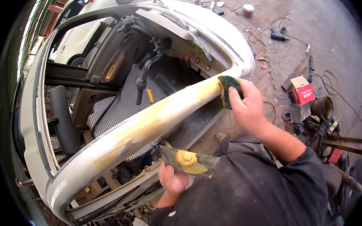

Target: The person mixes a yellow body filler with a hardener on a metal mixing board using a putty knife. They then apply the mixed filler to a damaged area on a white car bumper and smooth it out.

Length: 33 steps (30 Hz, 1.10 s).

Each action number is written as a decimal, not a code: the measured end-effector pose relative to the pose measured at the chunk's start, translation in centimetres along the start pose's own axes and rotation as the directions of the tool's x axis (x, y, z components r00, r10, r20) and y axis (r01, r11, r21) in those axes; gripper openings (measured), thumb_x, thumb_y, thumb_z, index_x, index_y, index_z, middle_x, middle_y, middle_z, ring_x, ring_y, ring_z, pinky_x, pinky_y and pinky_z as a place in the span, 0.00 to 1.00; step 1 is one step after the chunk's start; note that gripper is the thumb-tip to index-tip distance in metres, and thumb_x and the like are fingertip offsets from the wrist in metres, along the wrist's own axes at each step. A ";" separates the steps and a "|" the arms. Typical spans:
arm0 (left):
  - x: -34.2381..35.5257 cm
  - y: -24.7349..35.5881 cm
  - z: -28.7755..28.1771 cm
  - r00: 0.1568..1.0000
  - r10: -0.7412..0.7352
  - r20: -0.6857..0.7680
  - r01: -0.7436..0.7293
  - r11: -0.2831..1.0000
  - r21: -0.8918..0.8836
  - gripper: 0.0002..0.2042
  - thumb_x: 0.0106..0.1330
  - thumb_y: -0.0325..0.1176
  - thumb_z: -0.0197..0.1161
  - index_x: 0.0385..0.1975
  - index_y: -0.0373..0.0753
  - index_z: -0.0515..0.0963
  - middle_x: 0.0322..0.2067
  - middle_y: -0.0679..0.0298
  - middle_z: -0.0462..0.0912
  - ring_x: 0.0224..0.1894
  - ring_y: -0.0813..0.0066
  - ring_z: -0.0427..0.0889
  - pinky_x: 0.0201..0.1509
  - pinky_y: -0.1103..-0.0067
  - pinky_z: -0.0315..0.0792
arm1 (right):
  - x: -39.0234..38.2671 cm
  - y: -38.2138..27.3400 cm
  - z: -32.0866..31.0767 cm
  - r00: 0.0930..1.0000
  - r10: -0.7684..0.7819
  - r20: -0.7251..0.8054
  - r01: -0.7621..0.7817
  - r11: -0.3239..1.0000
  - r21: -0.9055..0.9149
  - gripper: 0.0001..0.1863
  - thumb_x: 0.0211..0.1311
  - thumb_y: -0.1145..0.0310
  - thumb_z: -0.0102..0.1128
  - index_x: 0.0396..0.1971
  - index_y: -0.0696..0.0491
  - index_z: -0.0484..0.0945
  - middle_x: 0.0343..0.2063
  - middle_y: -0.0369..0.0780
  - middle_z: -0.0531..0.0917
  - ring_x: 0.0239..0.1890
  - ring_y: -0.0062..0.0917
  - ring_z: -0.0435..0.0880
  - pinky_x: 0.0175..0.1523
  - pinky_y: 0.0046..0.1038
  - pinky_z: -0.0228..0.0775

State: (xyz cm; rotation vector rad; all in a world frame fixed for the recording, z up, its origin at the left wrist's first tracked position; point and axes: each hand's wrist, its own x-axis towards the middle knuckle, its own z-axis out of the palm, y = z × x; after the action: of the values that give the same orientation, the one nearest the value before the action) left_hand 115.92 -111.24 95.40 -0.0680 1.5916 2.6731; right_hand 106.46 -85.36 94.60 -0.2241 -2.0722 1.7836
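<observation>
My right hand (247, 105) grips a dark green flexible spreader (228, 90), its edge pressed to the upper front end of the white curved pillar (76, 175) of a small vehicle. Yellow filler (164, 109) coats much of that pillar in smooth and patchy streaks, with a fresh bead along the spreader's edge. Lower down, my left hand (173, 179) holds a flat, clear-looking plate (210, 165) by its left edge. A mound of yellow filler (187, 157) with spread ridges sits on the plate. Both hands are closed on what they hold.
Inside the cab are handlebars (146, 72), a checkered seat cover (124, 93) and a black headrest-like pad (64, 119). To the right on the ground lie a red box (302, 94), a dark power tool (279, 37), cables and scattered metal parts. A white car (79, 44) stands beyond.
</observation>
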 end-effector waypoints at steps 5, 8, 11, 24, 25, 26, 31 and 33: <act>-0.4 0.9 -1.0 0.999 -0.006 0.037 0.004 0.999 0.040 0.21 0.65 0.35 0.49 0.53 0.27 0.71 0.48 0.52 0.80 0.51 0.61 0.79 0.60 0.67 0.70 | -3.1 -4.1 3.0 0.954 -0.296 -0.040 0.298 0.954 0.032 0.13 0.63 0.80 0.54 0.47 0.63 0.76 0.42 0.47 0.80 0.44 0.35 0.81 0.52 0.29 0.71; -0.6 2.0 -1.6 0.995 -0.034 0.090 0.031 0.999 0.037 0.20 0.65 0.35 0.48 0.51 0.27 0.72 0.48 0.52 0.80 0.50 0.61 0.80 0.59 0.67 0.71 | -3.5 -3.0 1.6 0.980 -0.197 0.004 0.193 0.964 0.185 0.13 0.61 0.80 0.56 0.46 0.62 0.77 0.39 0.46 0.81 0.40 0.32 0.82 0.47 0.27 0.73; -0.8 2.2 -2.7 0.993 -0.027 0.116 0.022 0.999 0.038 0.20 0.66 0.35 0.48 0.51 0.27 0.71 0.48 0.51 0.80 0.50 0.60 0.80 0.58 0.67 0.72 | -3.3 0.7 0.9 0.970 0.106 -0.217 -0.009 0.914 0.405 0.12 0.71 0.75 0.50 0.47 0.63 0.77 0.38 0.37 0.82 0.39 0.18 0.79 0.46 0.24 0.73; -1.5 3.6 -4.3 0.970 -0.078 0.232 0.074 0.997 0.025 0.19 0.66 0.32 0.47 0.54 0.29 0.70 0.50 0.51 0.80 0.53 0.59 0.79 0.61 0.66 0.70 | -4.7 -3.0 6.0 0.891 -0.277 -0.360 0.329 0.940 0.089 0.14 0.61 0.81 0.54 0.48 0.63 0.76 0.40 0.49 0.80 0.42 0.40 0.81 0.50 0.32 0.72; -1.4 3.6 -4.2 0.966 -0.084 0.246 0.079 0.996 0.032 0.19 0.66 0.32 0.47 0.54 0.29 0.71 0.50 0.52 0.80 0.53 0.59 0.79 0.61 0.66 0.70 | -4.8 -2.6 5.9 0.913 -0.255 -0.317 0.316 0.935 0.159 0.14 0.63 0.80 0.53 0.49 0.63 0.75 0.41 0.47 0.81 0.43 0.37 0.81 0.50 0.30 0.72; -1.3 3.6 -4.1 0.962 -0.090 0.258 0.083 0.996 0.037 0.19 0.66 0.32 0.47 0.54 0.29 0.71 0.50 0.52 0.80 0.53 0.59 0.79 0.61 0.66 0.71 | -5.1 -2.1 5.7 0.934 -0.235 -0.269 0.299 0.927 0.227 0.14 0.65 0.80 0.53 0.50 0.62 0.75 0.42 0.46 0.82 0.43 0.33 0.82 0.50 0.29 0.73; -0.3 3.2 -2.1 0.951 -0.130 0.279 0.101 0.988 0.117 0.20 0.67 0.32 0.45 0.54 0.27 0.69 0.52 0.49 0.78 0.55 0.57 0.77 0.62 0.66 0.69 | -6.4 0.6 2.9 0.979 0.188 0.084 -0.124 0.214 0.969 0.14 0.70 0.77 0.51 0.53 0.61 0.74 0.46 0.40 0.83 0.46 0.22 0.82 0.55 0.27 0.74; 0.4 2.3 -1.1 0.943 -0.203 0.264 0.175 0.976 0.126 0.20 0.69 0.33 0.45 0.57 0.27 0.67 0.55 0.49 0.75 0.58 0.57 0.75 0.66 0.65 0.67 | -7.0 1.1 2.0 0.977 0.177 0.121 -0.152 0.169 0.974 0.15 0.69 0.78 0.51 0.54 0.61 0.73 0.47 0.41 0.82 0.49 0.24 0.82 0.57 0.30 0.74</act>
State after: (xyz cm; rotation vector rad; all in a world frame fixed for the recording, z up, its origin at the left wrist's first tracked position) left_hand 115.45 -113.31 96.83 0.1412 1.5423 2.3339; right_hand 111.86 -89.62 91.97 -0.0620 -0.4339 2.8247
